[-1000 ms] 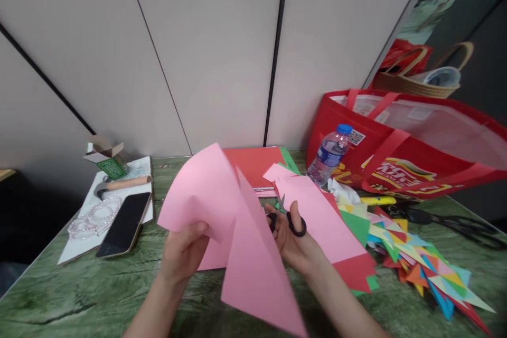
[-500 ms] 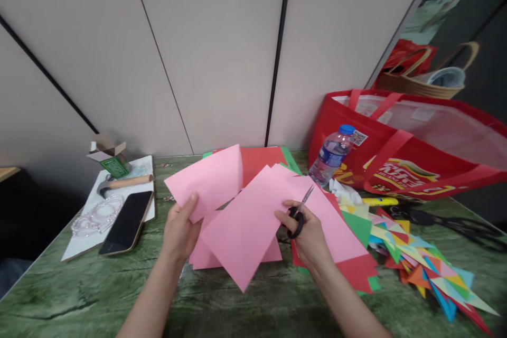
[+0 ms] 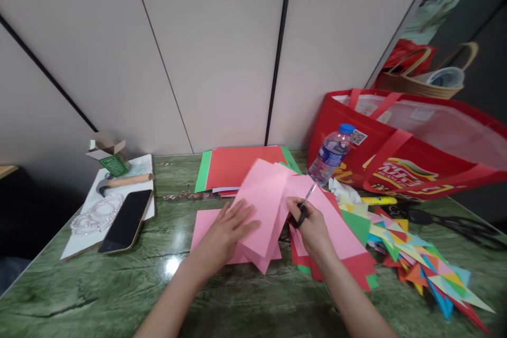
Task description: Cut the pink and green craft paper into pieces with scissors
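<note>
My right hand is closed around black-handled scissors, their blades pointing up and away. The same fingers also pinch the edge of several pink paper sheets, which stand tilted above the table. My left hand lies against the front of these sheets with its fingers spread, its thumb side out of clear view. Beneath, another pink sheet rests on the table, partly covered. To the right, a pile of pink, red and green paper sits under and beside my right hand.
Red and green sheets lie by the wall. At left are a phone, a hammer, a bead string and a small green box. At right stand a water bottle, a red bag and folded paper pieces.
My left hand has moved right and brought its pink sheet over to those in my right hand; its fingers have spread. The red and green sheets behind are now more exposed.
</note>
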Tool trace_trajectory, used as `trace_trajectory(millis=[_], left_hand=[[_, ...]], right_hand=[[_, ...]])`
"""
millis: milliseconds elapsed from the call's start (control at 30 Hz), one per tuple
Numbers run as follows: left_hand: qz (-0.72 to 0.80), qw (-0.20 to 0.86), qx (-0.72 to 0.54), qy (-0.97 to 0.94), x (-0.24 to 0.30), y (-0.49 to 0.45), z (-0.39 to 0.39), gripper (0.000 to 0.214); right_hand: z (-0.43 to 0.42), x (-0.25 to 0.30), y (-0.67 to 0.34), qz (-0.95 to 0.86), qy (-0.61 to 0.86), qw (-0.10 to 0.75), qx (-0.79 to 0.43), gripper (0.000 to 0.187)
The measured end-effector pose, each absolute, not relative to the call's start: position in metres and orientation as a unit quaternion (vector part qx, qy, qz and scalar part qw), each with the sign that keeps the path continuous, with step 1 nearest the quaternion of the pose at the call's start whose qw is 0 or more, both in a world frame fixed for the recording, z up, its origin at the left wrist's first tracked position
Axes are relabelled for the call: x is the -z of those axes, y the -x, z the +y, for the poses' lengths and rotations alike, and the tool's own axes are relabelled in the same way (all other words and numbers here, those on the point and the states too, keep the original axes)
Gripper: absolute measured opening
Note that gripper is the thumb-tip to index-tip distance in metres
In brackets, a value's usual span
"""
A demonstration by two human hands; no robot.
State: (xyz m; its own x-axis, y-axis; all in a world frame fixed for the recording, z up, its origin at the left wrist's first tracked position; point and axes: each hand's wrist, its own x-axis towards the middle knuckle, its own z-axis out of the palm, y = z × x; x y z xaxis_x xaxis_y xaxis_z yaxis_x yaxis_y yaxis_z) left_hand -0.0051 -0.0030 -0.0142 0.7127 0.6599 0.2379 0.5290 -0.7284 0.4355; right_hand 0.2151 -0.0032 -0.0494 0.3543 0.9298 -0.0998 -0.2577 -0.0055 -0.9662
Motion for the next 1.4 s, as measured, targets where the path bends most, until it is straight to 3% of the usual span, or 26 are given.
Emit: trace_trajectory(millis=[133, 233, 367, 500, 567, 667, 733, 800, 933, 1033, 1267, 1400], left_hand=[[0.322, 0.22, -0.102, -0.915, 0.027, -0.007, -0.011, 0.074], [0.322, 0.258, -0.084, -0.907, 0.023, -0.009, -0.016, 0.08], [0.388, 0.252, -0.075, -0.884, 0.017, -0.006, -0.013, 0.093], [0.514, 0.2, 0.011, -0.834, 0.023, -0.003, -0.007, 0.114], [0.529, 0.202, 0.058, -0.822, 0.027, -0.004, -0.006, 0.12], [0.519, 0.222, 0.083, -0.821, 0.031, -0.006, -0.009, 0.115], [0.516, 0.232, 0.087, -0.82, 0.031, -0.008, -0.011, 0.11], [0.513, 0.24, 0.091, -0.819, 0.029, -0.009, -0.013, 0.104], [0.512, 0.241, 0.103, -0.818, 0.023, -0.008, -0.014, 0.094], [0.516, 0.245, 0.09, -0.816, 0.021, -0.005, -0.014, 0.092], [0.521, 0.256, 0.049, -0.813, 0.029, 0.003, -0.01, 0.09], [0.511, 0.282, -0.036, -0.811, 0.028, 0.009, -0.008, 0.066]], right_hand=[[-0.003, 0.051, -0.213, -0.309, 0.515, 0.638, -0.481, 0.031], [-0.003, 0.052, -0.212, -0.326, 0.549, 0.622, -0.454, 0.046], [-0.002, 0.048, -0.225, -0.387, 0.59, 0.593, -0.388, 0.045], [-0.003, 0.039, -0.258, -0.476, 0.66, 0.545, -0.2, 0.039], [-0.004, 0.036, -0.275, -0.497, 0.736, 0.454, -0.076, 0.038], [-0.005, 0.038, -0.289, -0.495, 0.785, 0.367, 0.059, 0.039], [-0.003, 0.042, -0.29, -0.495, 0.778, 0.377, 0.083, 0.04], [-0.001, 0.047, -0.284, -0.502, 0.75, 0.429, 0.046, 0.039], [0.002, 0.055, -0.261, -0.507, 0.62, 0.559, -0.214, 0.034], [0.002, 0.059, -0.244, -0.519, 0.576, 0.553, -0.304, 0.034], [-0.001, 0.062, -0.234, -0.521, 0.579, 0.506, -0.37, 0.034], [-0.001, 0.065, -0.234, -0.522, 0.596, 0.481, -0.376, 0.034]])
